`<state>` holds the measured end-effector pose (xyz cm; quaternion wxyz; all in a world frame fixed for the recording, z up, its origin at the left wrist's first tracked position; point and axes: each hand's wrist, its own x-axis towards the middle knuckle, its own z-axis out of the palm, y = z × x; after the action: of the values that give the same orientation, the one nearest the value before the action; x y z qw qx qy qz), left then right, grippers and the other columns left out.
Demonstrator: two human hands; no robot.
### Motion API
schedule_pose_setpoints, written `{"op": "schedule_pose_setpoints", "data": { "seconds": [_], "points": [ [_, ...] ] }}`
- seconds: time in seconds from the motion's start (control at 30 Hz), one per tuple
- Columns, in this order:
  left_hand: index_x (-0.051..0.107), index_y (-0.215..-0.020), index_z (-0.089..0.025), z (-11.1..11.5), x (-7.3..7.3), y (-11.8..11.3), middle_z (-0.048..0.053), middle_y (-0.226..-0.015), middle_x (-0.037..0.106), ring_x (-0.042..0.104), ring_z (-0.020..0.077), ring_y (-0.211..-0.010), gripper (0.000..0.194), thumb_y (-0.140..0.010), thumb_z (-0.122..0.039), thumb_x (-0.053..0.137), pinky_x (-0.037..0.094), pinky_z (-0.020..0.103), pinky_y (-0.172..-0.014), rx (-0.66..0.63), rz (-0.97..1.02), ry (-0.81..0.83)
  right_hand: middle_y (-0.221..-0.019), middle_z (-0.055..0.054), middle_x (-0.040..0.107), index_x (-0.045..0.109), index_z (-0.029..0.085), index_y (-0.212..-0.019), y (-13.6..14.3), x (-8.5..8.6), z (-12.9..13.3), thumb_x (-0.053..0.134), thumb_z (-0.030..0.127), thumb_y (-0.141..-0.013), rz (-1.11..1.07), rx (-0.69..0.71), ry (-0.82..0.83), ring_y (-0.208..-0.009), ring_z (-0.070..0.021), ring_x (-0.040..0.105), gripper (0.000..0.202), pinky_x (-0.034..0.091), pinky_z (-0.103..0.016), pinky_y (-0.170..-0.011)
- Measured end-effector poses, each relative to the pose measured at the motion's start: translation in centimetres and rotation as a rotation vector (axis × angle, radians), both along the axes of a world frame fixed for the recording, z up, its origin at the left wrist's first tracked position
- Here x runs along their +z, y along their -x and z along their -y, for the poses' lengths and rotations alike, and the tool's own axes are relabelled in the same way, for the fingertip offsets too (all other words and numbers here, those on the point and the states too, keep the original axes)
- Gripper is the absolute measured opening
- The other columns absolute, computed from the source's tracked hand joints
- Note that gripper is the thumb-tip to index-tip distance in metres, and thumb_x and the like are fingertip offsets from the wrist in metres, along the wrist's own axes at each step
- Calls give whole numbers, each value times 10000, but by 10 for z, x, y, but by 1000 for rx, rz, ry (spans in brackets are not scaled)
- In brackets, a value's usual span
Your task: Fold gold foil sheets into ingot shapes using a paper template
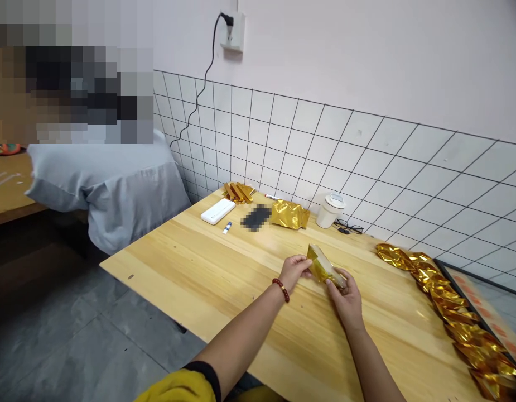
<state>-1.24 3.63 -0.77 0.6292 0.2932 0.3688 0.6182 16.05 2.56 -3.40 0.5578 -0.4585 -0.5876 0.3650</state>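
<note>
Pinching over the table a seemingly light, slick, easily creased gold packet, best gripped by its ends, between the narrowly parted fingers of left hand and right hand.

The packet is a small, oblong gold piece with a shiny, translucent-looking, slightly creased front and a paler, whitish face along its upper right side. It is held aslant over the table, its long side sloping from the upper left down to the lower right, with the left hand gripping the near left edge and the right hand the lower right end. Fingers cover parts of it, and its underside is hidden.
</note>
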Motion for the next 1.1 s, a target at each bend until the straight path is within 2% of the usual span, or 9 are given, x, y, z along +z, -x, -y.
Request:
{"op": "schedule_pose_setpoints", "data": {
  "seconds": [0.07,0.13,0.23,0.3,0.43,0.53,0.67,0.97,1.1],
  "points": [
    [657,-664,-108,0,-3,-1,14,-611,620,557,87,-530,342,-552,-397,802,481,236,-566,-8,-26,-7,-988,-61,702,462,239,-1345,-1,4,1,784,380,-701,-106,2,90,-824,-178,659,733,520,-304,-744],
    [649,-655,-109,-1,-6,-2,11,-591,615,547,87,-499,335,-541,-387,797,461,240,-548,-32,-65,-1,-913,-30,706,463,246,-1363,-3,7,2,826,366,-644,-177,-35,151,-769,-159,653,814,518,-268,-699],
    [647,-668,-109,-2,-11,-3,9,-586,617,552,94,-501,298,-531,-335,785,452,247,-554,-90,-110,-6,-759,12,671,588,221,-1249,-8,8,-3,858,359,-582,-237,-83,196,-650,-134,611,732,505,-239,-610],
    [662,-695,-104,-3,-12,-3,10,-633,631,558,93,-533,283,-514,-289,776,465,251,-575,-114,-103,-15,-751,9,667,652,208,-1122,-10,7,-7,877,343,-533,-312,-62,226,-621,-124,593,645,502,-241,-590],
    [685,-742,-97,-1,-9,0,25,-709,662,570,99,-586,280,-497,-211,759,480,247,-590,-171,-111,-24,-657,29,629,678,201,-935,-12,9,-12,893,314,-484,-391,-26,271,-556,-107,546,513,479,-239,-553],
    [691,-750,-92,0,-8,3,35,-711,668,573,105,-565,260,-519,-203,736,478,242,-559,-220,-188,-51,-588,44,583,665,203,-839,-11,12,-10,883,337,-503,-401,-4,241,-529,-108,520,422,461,-248,-541],
    [693,-777,-87,-4,-11,6,44,-707,674,570,102,-519,263,-572,-248,731,475,240,-528,-236,-250,-83,-699,8,650,653,209,-842,-8,12,-9,870,341,-552,-412,56,217,-577,-120,528,386,445,-253,-557],
    [688,-812,-90,-4,-2,8,41,-661,645,586,113,-526,409,-618,-439,779,479,232,-500,-193,-244,-99,-634,46,543,572,195,-749,-7,7,-13,846,324,-580,-467,102,194,-543,-92,427,347,347,-224,-526],
    [678,-773,-96,-5,-3,9,24,-632,618,552,97,-511,394,-617,-441,785,468,216,-472,-153,-235,-113,-625,48,525,546,195,-745,-5,10,-11,831,330,-589,-453,127,190,-530,-89,403,352,324,-222,-517]
  ]
}}
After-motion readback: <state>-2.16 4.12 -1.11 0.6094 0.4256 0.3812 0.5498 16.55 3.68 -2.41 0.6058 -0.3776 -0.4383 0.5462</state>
